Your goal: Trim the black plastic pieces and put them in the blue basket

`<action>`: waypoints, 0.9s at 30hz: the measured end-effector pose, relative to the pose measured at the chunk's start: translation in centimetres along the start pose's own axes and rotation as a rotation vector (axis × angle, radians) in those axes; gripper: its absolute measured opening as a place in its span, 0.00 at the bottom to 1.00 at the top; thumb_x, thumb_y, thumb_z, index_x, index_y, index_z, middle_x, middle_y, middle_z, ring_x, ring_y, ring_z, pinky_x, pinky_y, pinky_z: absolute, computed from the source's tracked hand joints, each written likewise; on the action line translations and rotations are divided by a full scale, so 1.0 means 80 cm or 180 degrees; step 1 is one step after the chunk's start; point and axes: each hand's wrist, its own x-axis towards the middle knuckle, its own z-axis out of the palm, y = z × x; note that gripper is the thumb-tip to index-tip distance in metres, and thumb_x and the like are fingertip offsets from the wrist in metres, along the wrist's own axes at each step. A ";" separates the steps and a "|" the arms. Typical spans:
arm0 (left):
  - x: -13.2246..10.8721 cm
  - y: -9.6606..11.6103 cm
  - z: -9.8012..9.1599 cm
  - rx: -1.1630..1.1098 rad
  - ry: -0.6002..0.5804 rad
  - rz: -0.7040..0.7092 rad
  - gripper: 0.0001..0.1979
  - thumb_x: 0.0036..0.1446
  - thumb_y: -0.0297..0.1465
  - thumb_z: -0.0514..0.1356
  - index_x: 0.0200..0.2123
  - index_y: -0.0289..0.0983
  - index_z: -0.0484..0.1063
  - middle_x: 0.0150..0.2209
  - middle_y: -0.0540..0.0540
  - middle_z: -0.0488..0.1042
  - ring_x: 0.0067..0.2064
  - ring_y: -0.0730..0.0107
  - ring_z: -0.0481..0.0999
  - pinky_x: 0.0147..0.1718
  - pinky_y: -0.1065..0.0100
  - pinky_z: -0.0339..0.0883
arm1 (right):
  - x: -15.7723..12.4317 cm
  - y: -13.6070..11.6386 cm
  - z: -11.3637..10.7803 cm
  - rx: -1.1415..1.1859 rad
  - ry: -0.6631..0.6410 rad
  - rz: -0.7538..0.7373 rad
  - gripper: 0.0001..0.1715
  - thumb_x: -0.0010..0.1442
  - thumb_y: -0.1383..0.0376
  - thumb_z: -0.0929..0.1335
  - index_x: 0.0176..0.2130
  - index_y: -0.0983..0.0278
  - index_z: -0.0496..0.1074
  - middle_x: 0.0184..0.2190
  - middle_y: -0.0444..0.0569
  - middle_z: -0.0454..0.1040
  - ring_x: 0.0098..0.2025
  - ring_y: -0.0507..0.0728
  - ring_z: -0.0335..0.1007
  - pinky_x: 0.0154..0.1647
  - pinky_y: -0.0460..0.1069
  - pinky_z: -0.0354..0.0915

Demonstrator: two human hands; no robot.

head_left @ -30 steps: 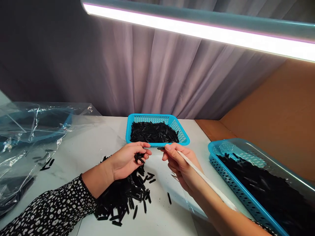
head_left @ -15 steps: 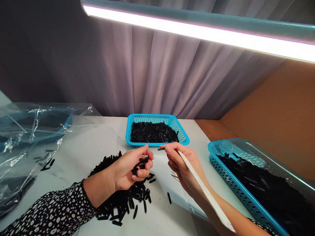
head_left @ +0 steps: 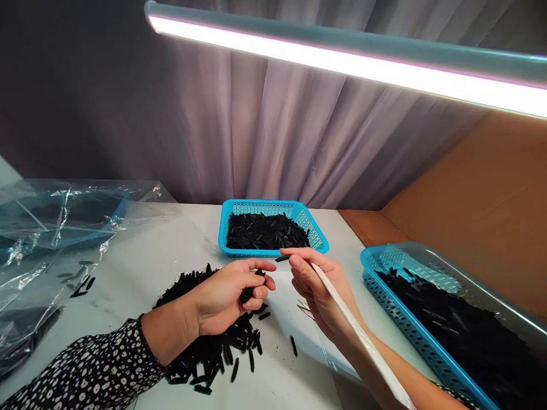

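Observation:
My left hand [head_left: 237, 290] is curled around several short black strips [head_left: 247, 293], its index finger stretched toward the other hand. Under it a loose heap of the same black strips [head_left: 213, 347] spreads over the table. My right hand [head_left: 318, 279] pinches one black strip [head_left: 282, 258] at its fingertips. It also grips a long, thin white-wrapped stick [head_left: 363, 336] that runs down along the forearm; the stick's front end is hidden by the fingers. The two hands are close together but apart.
A blue basket [head_left: 273, 252] of black strips stands behind my hands. At right is a longer blue basket [head_left: 410, 319] partly covered with clear plastic. Clear plastic sheeting [head_left: 64, 228] lies at left. A lit tube lamp [head_left: 342, 62] hangs above, and a few thin slivers [head_left: 305, 308] lie near my right hand.
My left hand has shifted slightly right, its index finger straightening and its thumb moving over the strips. The strip at my right fingertips shows broader now.

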 end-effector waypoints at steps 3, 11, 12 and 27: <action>-0.004 0.002 0.003 0.0147 -0.0129 0.0095 0.09 0.52 0.20 0.58 0.38 0.33 0.70 0.31 0.49 0.68 0.20 0.86 0.52 0.18 0.77 0.40 | -0.001 -0.001 0.000 0.0009 0.0002 0.0024 0.20 0.50 0.52 0.76 0.35 0.65 0.81 0.17 0.34 0.49 0.20 0.47 0.36 0.20 0.47 0.37; -0.009 -0.005 0.012 0.0978 0.0069 0.0975 0.08 0.57 0.34 0.63 0.35 0.36 0.68 0.24 0.56 0.62 0.20 0.83 0.49 0.18 0.74 0.40 | -0.009 0.002 0.003 -0.0090 -0.0083 0.0108 0.20 0.51 0.51 0.76 0.34 0.65 0.80 0.16 0.35 0.50 0.20 0.47 0.38 0.20 0.47 0.37; -0.007 -0.006 0.011 0.1079 0.0149 0.1070 0.08 0.57 0.34 0.63 0.34 0.37 0.68 0.24 0.56 0.63 0.20 0.83 0.49 0.18 0.74 0.40 | -0.009 0.003 0.004 -0.0134 -0.0105 0.0129 0.20 0.52 0.51 0.76 0.33 0.65 0.79 0.16 0.35 0.50 0.20 0.47 0.38 0.20 0.47 0.37; 0.006 0.005 -0.009 0.1682 0.0617 0.2044 0.06 0.58 0.33 0.63 0.32 0.38 0.72 0.28 0.51 0.75 0.20 0.80 0.56 0.20 0.72 0.48 | 0.036 0.002 0.005 -0.0996 -0.0562 -0.0057 0.21 0.55 0.48 0.72 0.29 0.64 0.75 0.15 0.35 0.50 0.19 0.49 0.40 0.20 0.47 0.41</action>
